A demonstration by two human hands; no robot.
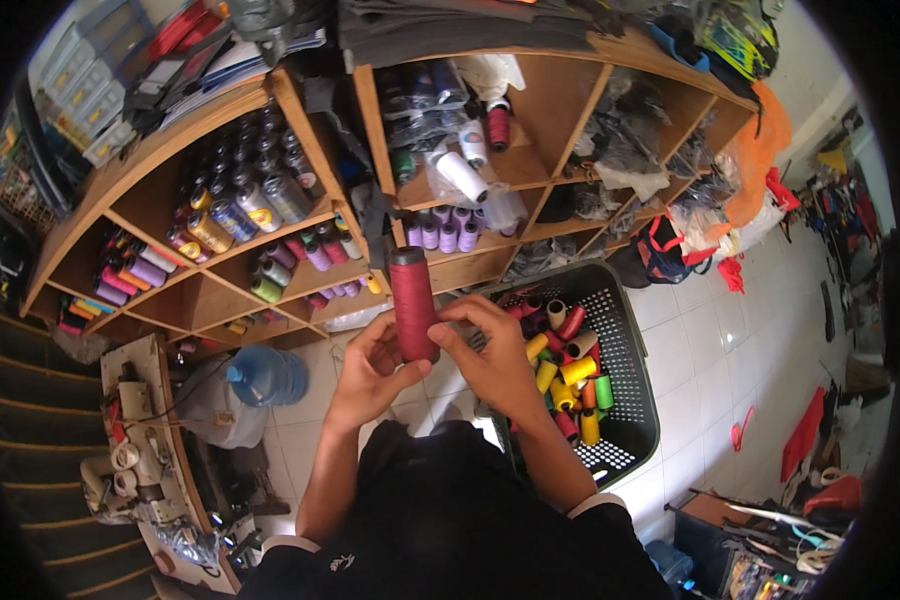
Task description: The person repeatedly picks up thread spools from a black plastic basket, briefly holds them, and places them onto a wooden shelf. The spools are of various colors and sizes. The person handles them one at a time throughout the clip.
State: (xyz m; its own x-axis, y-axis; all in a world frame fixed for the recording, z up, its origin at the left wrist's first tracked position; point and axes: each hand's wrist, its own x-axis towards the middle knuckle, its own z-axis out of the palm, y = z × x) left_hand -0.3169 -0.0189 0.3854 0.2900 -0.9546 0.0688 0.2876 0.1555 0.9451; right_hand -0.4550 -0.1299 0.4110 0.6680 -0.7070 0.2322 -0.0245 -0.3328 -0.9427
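Left hand [367, 368] and right hand [490, 360] both grasping upright maroon thread cone [412, 303]. Dark basket [630, 370] with colourful spools just right. Wooden shelf [300, 130] far behind.

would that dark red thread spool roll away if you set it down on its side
Probably: the dark red thread spool is a tall, round cylinder. Upright it may tip, being narrow. Its wound thread likely grips well; both the left hand and right hand hold it.

Ahead: wooden shelf unit [300, 150], its cubbies packed with thread spools, blocks reach forward.
Right: dark basket [625, 330] of cones stands just beside the right hand [495, 360].
Left: water bottle [265, 375], sewing machine [135, 450].
Free: tiled floor [740, 340] beyond basket.
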